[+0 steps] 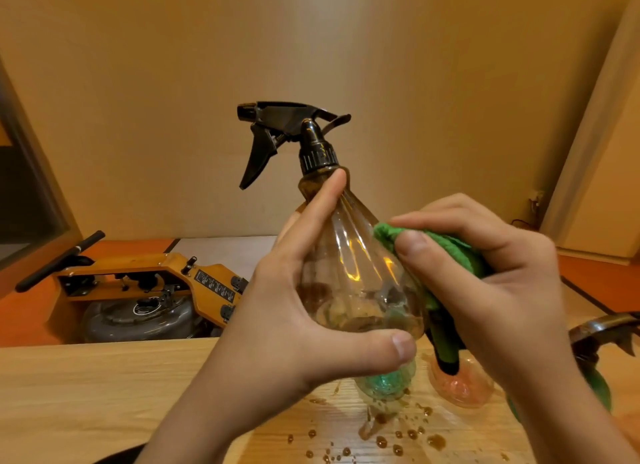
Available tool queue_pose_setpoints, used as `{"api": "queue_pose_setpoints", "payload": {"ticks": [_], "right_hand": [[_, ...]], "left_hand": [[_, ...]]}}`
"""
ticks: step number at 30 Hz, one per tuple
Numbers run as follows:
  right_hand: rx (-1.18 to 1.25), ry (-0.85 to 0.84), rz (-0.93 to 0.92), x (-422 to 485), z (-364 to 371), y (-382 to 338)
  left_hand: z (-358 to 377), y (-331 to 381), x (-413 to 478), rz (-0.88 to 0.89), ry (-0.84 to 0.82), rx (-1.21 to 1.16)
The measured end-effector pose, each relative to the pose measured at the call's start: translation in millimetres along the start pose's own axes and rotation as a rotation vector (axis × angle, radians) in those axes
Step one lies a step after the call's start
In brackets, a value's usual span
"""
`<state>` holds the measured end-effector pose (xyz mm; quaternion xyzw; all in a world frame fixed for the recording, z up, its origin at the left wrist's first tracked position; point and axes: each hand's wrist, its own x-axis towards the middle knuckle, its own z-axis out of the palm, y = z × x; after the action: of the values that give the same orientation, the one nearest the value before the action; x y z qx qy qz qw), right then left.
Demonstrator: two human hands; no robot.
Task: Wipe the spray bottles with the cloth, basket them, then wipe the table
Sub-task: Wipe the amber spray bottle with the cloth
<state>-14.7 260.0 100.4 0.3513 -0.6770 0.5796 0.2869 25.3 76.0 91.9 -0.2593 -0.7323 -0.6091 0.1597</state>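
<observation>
A clear, ribbed spray bottle [349, 256] with a black trigger head is held upright above the wooden table [104, 394]. My left hand [294, 308] grips its body, thumb across the base and forefinger up the neck. My right hand [485, 273] grips a green cloth [446, 249] and presses it against the bottle's right side. Behind my hands stand a greenish clear bottle [384, 384] and a pink one [464, 387], both partly hidden. A green bottle [599, 377] with a dark trigger shows at the right edge.
Brown liquid drops [398, 439] are spattered over the table in front of me. Beyond the table's far edge, on the orange floor at left, lies a yellow machine [149, 283] with a black handle. A dark rounded rim [117, 458] peeks in at the bottom edge.
</observation>
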Motion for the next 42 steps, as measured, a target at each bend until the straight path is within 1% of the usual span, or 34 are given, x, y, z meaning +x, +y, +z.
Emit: {"api": "queue_pose_setpoints", "payload": {"ticks": [3,5,8,11,12,13,15,16,17,20,22,27,30,32,35,38,39,40,42], "right_hand": [[0.057,0.100,0.140,-0.4,7.7,6.2],[0.067,0.152,0.194,-0.9,9.8,7.6],[0.078,0.233,0.218,-0.8,10.2,9.0],[0.097,0.319,0.247,0.8,7.4,11.9],[0.105,0.331,0.264,1.2,6.7,13.2],[0.117,0.338,0.284,1.5,6.1,14.2],[0.140,0.353,0.317,2.1,5.9,16.2],[0.151,0.363,0.328,2.2,5.8,17.0],[0.167,0.372,0.335,2.5,5.7,17.3],[0.208,0.396,0.341,3.1,4.5,16.2],[0.220,0.412,0.338,3.5,3.0,13.9],[0.337,0.443,0.397,2.2,1.3,11.2],[0.336,0.390,0.383,2.4,1.9,9.9],[0.283,0.300,0.327,3.4,-1.0,8.5],[0.080,0.110,0.131,4.4,-11.2,3.2],[-0.045,-0.067,-0.048,2.1,-19.1,-5.3],[-0.086,-0.082,-0.090,1.7,-18.7,-4.4],[-0.120,-0.061,-0.109,2.1,-17.0,-1.6],[-0.111,0.024,-0.074,4.2,-12.6,6.8]], "left_hand": [[4.4,-0.9,-0.5,-0.009,0.018,0.015],[6.2,-0.3,0.4,-0.034,0.006,0.002],[4.9,0.1,-1.4,-0.077,-0.024,-0.014],[4.0,5.7,2.4,-0.159,-0.106,-0.075],[5.8,7.5,4.6,-0.181,-0.110,-0.079],[7.5,10.0,6.4,-0.198,-0.089,-0.069],[4.0,12.1,-2.8,-0.220,-0.084,0.042],[4.8,11.7,-5.0,-0.211,-0.101,0.104],[5.8,6.0,-4.2,-0.178,-0.095,0.100],[1.3,1.2,-2.1,-0.098,-0.125,-0.070],[3.0,-2.9,-1.1,-0.035,-0.085,-0.135],[13.9,-3.7,-2.7,0.023,-0.037,-0.184],[16.1,-3.8,-1.8,0.029,-0.041,-0.228],[14.6,-5.5,-1.0,0.027,-0.015,-0.229],[12.2,-6.7,0.1,0.026,0.040,-0.205],[12.4,-6.7,2.1,0.031,0.094,-0.126],[12.1,-7.1,2.0,0.034,0.093,-0.114],[11.7,-7.4,1.8,0.034,0.075,-0.109],[11.9,-7.0,1.1,0.035,0.043,-0.083]]}}
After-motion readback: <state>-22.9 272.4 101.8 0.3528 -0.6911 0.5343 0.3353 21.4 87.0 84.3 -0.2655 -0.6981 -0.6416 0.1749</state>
